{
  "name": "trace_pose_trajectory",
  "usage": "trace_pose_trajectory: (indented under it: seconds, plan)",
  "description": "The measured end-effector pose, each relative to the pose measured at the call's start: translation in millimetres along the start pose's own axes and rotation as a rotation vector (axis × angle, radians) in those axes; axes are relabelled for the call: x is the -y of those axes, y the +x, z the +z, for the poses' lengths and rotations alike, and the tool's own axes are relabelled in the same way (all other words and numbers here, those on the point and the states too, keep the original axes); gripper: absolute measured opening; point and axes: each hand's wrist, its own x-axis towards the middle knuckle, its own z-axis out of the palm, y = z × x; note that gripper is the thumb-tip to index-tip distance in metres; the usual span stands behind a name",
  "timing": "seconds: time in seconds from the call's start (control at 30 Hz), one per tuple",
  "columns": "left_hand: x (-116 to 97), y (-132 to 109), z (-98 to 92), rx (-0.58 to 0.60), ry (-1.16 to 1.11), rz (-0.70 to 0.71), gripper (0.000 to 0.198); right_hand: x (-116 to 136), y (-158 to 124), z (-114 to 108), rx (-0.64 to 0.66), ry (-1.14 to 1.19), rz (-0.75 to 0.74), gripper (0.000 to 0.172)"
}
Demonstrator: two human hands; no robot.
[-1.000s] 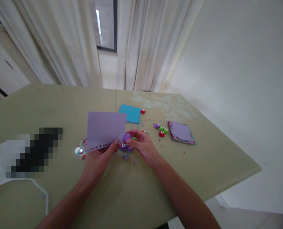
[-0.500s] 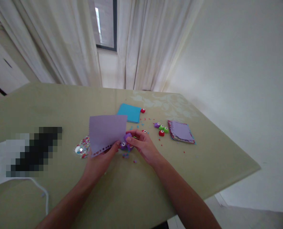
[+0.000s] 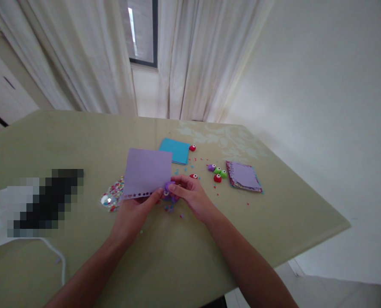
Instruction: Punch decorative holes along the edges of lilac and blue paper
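Note:
My left hand pinches a light purple sheet of paper by its lower edge, thumb in front. A row of star and other small holes runs along that edge. Between the thumb and fingers of my right hand is a purple paper punch, close to the sheet's lower right corner. Whether the sheet sits inside its slot is hidden. Just below lies another purple punch with googly eyes, partly covered by my fingers. A red punch shows behind my right hand.
Beyond my hands lies a blue paper stack beside a red punch. Several punches stand near a stack of punched sheets at right. Confetti in clear packaging is at left, near a white cable. Paper bits are scattered about.
The purple sheet has tilted so its punched edge lies more level, shifting slightly right and up with my left hand. My right hand keeps hold of the purple punch, nearly in place.

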Motion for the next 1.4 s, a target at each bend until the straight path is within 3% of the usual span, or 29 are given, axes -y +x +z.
trace_pose_trajectory:
  seconds: [0.3,0.6,1.07,1.4]
  plan:
    - [-7,-3,-0.3,0.042,-0.048,-0.037,0.034,4,-3,2,0.024,0.070,0.028,0.048]
    - [-3,-2,0.9,0.012,-0.064,-0.043,0.038,3,-3,0,-0.005,0.078,0.036,0.049]
    - [-7,-4,0.9,0.032,-0.020,-0.028,0.029,1,-3,2,0.082,0.021,0.026,0.045]
    - [4,0,1.1,0.031,0.034,-0.003,0.033,1,-5,7,0.080,-0.002,0.003,0.044]
